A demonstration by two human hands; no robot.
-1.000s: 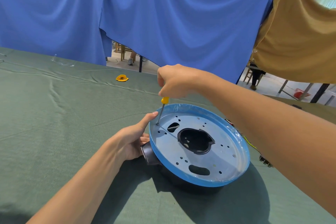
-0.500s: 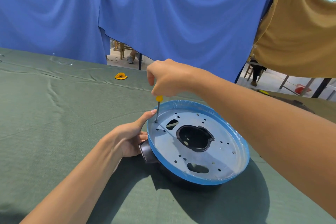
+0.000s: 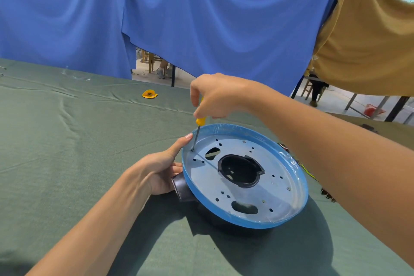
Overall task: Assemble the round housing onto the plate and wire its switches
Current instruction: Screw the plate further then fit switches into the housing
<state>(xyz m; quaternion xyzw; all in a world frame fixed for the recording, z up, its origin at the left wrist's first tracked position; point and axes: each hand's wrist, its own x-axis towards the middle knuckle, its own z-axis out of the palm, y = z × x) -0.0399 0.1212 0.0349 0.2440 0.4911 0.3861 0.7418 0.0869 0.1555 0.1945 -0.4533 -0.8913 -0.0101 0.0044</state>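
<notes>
Left grip [image 3: 156, 170] clamped on plate [image 3: 280, 204] rim; plate sits on black housing [image 3: 180, 188], mid-desk [image 3: 67, 141]. Right grip [image 3: 217, 96] pinches yellow screwdriver [image 3: 197, 134], upright, tip at plate's left-side hole. Yellow scrap [image 3: 149, 94] lies beyond.

— How is the plate [image 3: 280, 198] finished?
— Dull grey metal is seen, covered by glossy, wrinkled blue film at the rim.
— And the housing [image 3: 180, 186] under it?
— Smooth black plastic is shown, faintly shiny. The screwdriver [image 3: 199, 121] is made of yellow plastic and bare metal. The table [image 3: 67, 152] is covered in matt green cloth.
</notes>
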